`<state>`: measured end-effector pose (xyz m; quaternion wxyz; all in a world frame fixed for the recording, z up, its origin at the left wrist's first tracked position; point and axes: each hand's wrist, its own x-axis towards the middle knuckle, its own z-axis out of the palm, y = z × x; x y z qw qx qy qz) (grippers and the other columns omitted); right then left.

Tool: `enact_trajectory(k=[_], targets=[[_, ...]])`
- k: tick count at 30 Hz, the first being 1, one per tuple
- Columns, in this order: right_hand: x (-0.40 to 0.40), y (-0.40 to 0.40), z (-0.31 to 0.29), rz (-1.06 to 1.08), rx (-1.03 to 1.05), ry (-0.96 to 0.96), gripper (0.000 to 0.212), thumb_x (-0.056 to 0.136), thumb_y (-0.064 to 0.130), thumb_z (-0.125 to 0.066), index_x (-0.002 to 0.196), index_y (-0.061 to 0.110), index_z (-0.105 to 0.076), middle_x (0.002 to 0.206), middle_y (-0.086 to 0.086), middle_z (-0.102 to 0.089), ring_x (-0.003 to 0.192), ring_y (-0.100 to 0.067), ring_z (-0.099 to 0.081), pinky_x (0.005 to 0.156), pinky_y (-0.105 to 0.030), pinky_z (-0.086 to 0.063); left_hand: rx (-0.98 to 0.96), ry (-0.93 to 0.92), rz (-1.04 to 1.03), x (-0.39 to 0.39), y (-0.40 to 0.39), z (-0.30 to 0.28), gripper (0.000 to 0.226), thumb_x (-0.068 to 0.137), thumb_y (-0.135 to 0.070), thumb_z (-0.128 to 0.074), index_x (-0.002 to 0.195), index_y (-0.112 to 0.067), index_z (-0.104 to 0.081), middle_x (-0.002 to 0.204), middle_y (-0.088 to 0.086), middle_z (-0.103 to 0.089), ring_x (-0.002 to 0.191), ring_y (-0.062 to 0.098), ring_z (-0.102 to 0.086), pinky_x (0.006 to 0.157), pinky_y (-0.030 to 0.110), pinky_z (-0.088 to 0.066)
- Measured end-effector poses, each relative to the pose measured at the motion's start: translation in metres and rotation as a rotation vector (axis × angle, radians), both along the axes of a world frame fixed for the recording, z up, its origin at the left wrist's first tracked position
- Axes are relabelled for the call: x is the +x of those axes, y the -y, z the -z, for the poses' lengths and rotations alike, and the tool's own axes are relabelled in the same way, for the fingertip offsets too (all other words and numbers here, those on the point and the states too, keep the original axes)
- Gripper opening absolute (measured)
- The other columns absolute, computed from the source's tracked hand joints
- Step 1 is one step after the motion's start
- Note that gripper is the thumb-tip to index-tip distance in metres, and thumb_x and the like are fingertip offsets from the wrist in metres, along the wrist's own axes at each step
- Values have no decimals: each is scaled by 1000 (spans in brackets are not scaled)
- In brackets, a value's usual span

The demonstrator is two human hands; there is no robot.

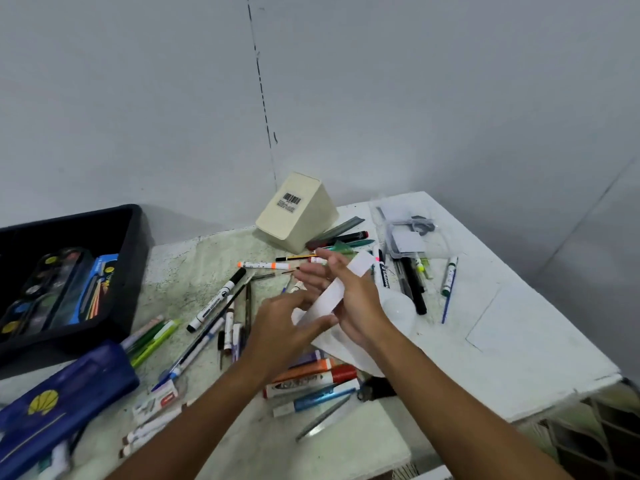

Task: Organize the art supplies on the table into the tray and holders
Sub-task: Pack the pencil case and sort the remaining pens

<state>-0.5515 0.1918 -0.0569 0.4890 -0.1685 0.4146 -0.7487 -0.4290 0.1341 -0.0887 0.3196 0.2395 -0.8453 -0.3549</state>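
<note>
Bare tabletop lies right of the hands, up to its edge. Left hand pinches a white paper strip; right hand, fingers straight, backs it. Black tray sits far left.

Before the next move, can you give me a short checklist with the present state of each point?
1. White paper strip is held: ok, left hand pinches its near end and right hand supports it.
2. Cream plastic holder stands ready: not ok, it lies tipped over, barcode side up.
3. Black plastic tray has room: ok, free space at its far side.
4. Loose black-capped white marker is put away: not ok, it lies on the table.
5. Clear plastic box is closed: cannot tell.
</note>
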Motion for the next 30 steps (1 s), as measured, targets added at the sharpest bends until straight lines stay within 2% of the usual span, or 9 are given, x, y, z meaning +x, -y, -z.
enact_trajectory(k=[3,6,9,12,17,21,25,28,30], targets=[[-44,-28,-12,67,-39,-4,23,103,12,-38,119,4,-52,96,-21,-67,94,-36,-68,90,-47,-53,-24,34,-12,-36,-20,-1,50,65,-69,-65,98,-32,-65,91,-18,-65,86,1,-57,77,31,-48],[-95,-65,-23,224,12,-47,18,101,9,-42,111,8,-56,91,-19,-69,77,-29,-69,66,-36,-58,-36,57,3,-76,-41,-2,51,63,-72,-65,95,-33,-58,88,-19,-60,85,2,-54,76,28,-46],[-144,-100,-22,387,146,-180,16,96,8,-51,108,12,-60,86,-15,-70,58,-20,-59,49,-25,-41,-193,63,48,-123,-65,3,35,73,-55,-63,84,-22,-63,80,-9,-61,79,13,-55,71,39,-48],[-181,-132,-20,516,238,-254,20,89,5,-59,109,10,-62,79,-10,-68,52,-16,-50,47,-24,-34,-307,125,134,-173,-95,18,30,73,-44,-57,79,-18,-68,76,-3,-63,76,24,-58,67,43,-49],[-219,-164,-15,586,317,-351,22,89,3,-57,107,14,-63,79,-8,-66,56,-16,-50,48,-23,-37,-565,507,56,-229,-135,33,51,73,-58,-41,75,-16,-70,82,3,-64,80,25,-59,68,39,-47],[-232,-176,-6,569,331,-342,19,91,3,-54,108,9,-62,79,-11,-65,55,-16,-52,48,-26,-37,-663,522,13,-238,-143,42,35,70,-48,-60,59,-16,-67,71,1,-59,68,23,-57,56,32,-44],[-236,-177,-1,558,331,-328,19,93,4,-52,108,9,-62,81,-12,-65,56,-17,-53,49,-26,-37,-560,554,21,-242,-146,42,28,65,-35,-78,67,-10,-66,77,6,-61,73,26,-59,55,33,-47],[-237,-174,1,558,320,-329,18,93,4,-52,107,10,-63,81,-12,-65,57,-16,-52,48,-25,-37,-325,579,-33,-247,-147,35,31,88,-30,-61,106,-5,-60,112,11,-55,108,29,-50,84,41,-45],[-236,-172,1,565,305,-317,18,93,3,-52,106,10,-63,80,-11,-65,56,-16,-52,49,-25,-37,-177,560,-43,-248,-147,33,26,92,-24,-55,111,-5,-54,115,11,-55,112,28,-48,90,37,-42]])
